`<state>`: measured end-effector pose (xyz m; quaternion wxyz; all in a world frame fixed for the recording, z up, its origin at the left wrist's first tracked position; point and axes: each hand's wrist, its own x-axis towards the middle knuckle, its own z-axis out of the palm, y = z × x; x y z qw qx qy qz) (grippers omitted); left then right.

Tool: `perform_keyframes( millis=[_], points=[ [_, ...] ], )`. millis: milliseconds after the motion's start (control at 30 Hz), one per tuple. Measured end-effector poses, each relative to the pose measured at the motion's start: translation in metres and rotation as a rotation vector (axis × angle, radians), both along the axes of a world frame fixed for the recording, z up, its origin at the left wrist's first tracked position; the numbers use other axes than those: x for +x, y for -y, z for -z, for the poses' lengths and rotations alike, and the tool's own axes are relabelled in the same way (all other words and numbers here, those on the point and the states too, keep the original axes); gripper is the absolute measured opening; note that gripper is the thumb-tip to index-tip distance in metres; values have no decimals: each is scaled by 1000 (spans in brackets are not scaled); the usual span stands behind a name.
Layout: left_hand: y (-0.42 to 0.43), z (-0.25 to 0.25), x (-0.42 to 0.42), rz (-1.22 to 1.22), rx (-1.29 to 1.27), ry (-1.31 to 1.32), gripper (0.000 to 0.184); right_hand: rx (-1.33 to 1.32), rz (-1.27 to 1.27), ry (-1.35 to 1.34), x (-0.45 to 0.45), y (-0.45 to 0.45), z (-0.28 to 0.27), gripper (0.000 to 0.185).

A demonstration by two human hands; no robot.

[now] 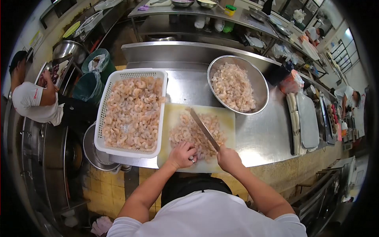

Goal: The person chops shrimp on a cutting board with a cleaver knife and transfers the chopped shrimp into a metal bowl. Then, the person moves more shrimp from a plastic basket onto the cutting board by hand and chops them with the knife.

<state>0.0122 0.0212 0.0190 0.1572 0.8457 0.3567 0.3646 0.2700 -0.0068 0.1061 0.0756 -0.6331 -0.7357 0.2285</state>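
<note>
My right hand [229, 159] is wrapped round the handle of a large knife [204, 129], whose blade slants up and left over the shrimp pieces [193, 128] heaped on a pale yellow cutting board [229, 114]. My left hand [183, 155], with a ring on one finger, rests with curled fingers at the near left edge of the heap; anything under the fingers is hidden. Left of the board is a white perforated basket [163, 79] of peeled shrimp [134, 110]. A steel bowl [262, 89] at the back right holds cut shrimp [233, 87].
Steel pot [90, 150] below the basket's left side. Green bins [87, 89] and a co-worker [33, 98] stand at the left. At the right are trays [308, 122] and stacked cloths [293, 118]. The steel table's raised back edge [169, 47] runs behind the bowl.
</note>
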Motion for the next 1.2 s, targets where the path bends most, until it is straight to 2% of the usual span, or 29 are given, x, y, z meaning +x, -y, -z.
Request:
perform_keyframes(
  millis=[100, 233, 333, 367, 433, 533, 633, 667, 767, 867, 933, 1000, 1067, 1200],
  points=[
    [-4, -2, 0, 1, 31, -1, 28, -9, -20, 28, -3, -17, 24, 22],
    [2, -7, 2, 4, 59, 11, 26, -1, 18, 2, -9, -17, 22, 21],
    [3, -7, 1, 3, 49, 18, 25, 18, -5, -132, -3, -14, 16, 20],
    [2, -7, 0, -8, 44, 14, 25, 28, -3, -143, -3, -12, 10, 20],
    [5, -16, 0, -22, 24, 9, 25, 38, 8, -163, -7, 2, -34, 22],
    [4, -18, -1, -77, 37, 25, 24, -78, 106, -33, -20, 11, -69, 21],
    [4, -11, 1, -110, 73, -19, 22, -74, 7, 9, -17, 2, 2, 24],
    [6, -9, 0, -107, 56, -27, 22, -77, 21, 4, -19, 0, 6, 24],
    [8, -5, -1, -119, 38, -48, 20, -89, 37, -3, -25, -11, -4, 24],
    [8, -4, -1, -188, 61, -66, 20, -113, 30, 2, -30, -7, -39, 22],
    [5, -12, 1, -264, 86, -66, 21, -105, 61, 20, -33, 2, -39, 23],
    [5, -14, 2, -303, 75, -62, 21, -43, 29, -2, -33, -4, 8, 23],
    [1, -15, 3, -312, 55, -46, 22, -37, 38, -36, -41, -15, 16, 24],
    [1, -8, 1, -253, -8, -7, 24, -72, 46, -50, -45, -11, -25, 23]
  ],
)
